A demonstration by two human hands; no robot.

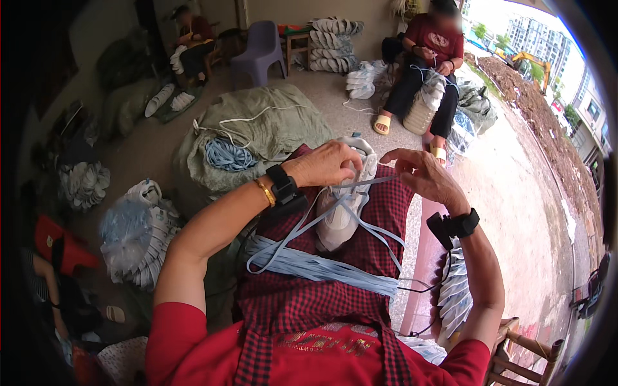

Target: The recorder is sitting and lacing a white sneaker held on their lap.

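A white and pale grey sneaker [338,226] lies on my lap with its toe toward me. Light blue shoelace [370,183] is threaded through its upper part, and loose ends loop down over my thighs. My left hand [327,164] grips the sneaker at its lacing opening, fingers curled over the edge; the fingertips are partly hidden. To the right of the sneaker, my right hand [430,179] is closed, thumb and fingers pinching the stretched lace. A thick bundle of light blue laces [322,267] lies across my lap on the checked apron [299,309].
A green cloth sack [270,112] with coiled blue laces [230,156] lies ahead. Stacked shoes [145,235] stand at left, more shoe parts [454,289] at right. A person [438,51] sits ahead, another [193,38] far left. A purple chair [261,55] and red stool [64,244] stand around.
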